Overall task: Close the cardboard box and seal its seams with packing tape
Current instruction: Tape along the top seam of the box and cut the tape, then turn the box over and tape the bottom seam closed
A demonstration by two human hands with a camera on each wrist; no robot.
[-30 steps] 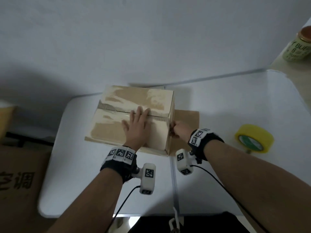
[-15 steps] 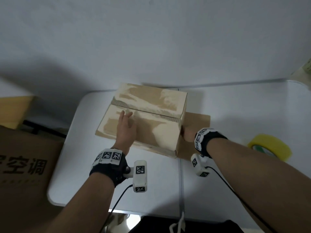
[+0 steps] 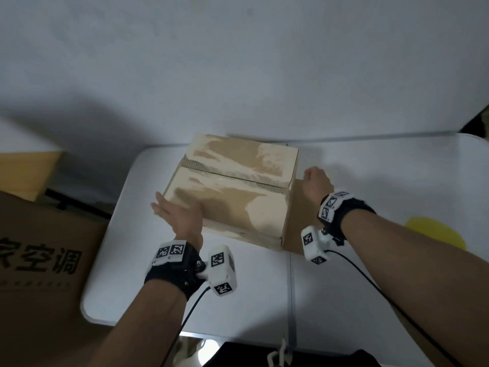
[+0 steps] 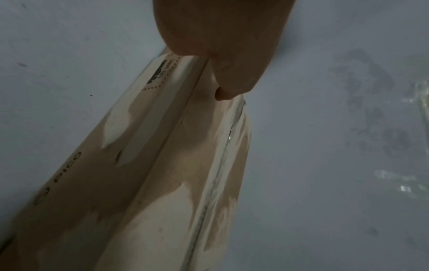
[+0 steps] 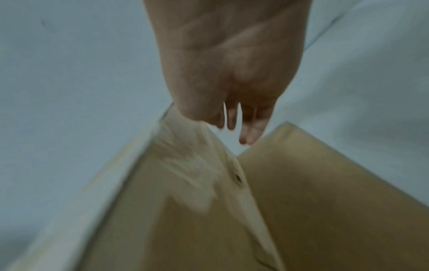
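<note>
The cardboard box (image 3: 230,189) lies on the white table with its top flaps down and a seam across the middle. My left hand (image 3: 174,215) rests with straight fingers against the box's near-left corner; the left wrist view shows my left hand (image 4: 220,45) touching the box (image 4: 174,165) along its edge. My right hand (image 3: 315,181) is beside the far right side of the box, holding nothing. In the blurred right wrist view, the fingers (image 5: 248,132) hang loosely above a flat brown flap (image 5: 325,192). A yellow tape roll (image 3: 434,231) lies right, partly behind my forearm.
The brown flap (image 3: 296,229) lies flat on the white table (image 3: 383,168) along the box's right side. A large printed carton (image 3: 39,247) stands off the table's left edge. A white wall rises right behind the box.
My left hand slid off the box top to its near-left corner. My right hand moved from the box's near-right side toward the far-right corner. The box turned slightly.
</note>
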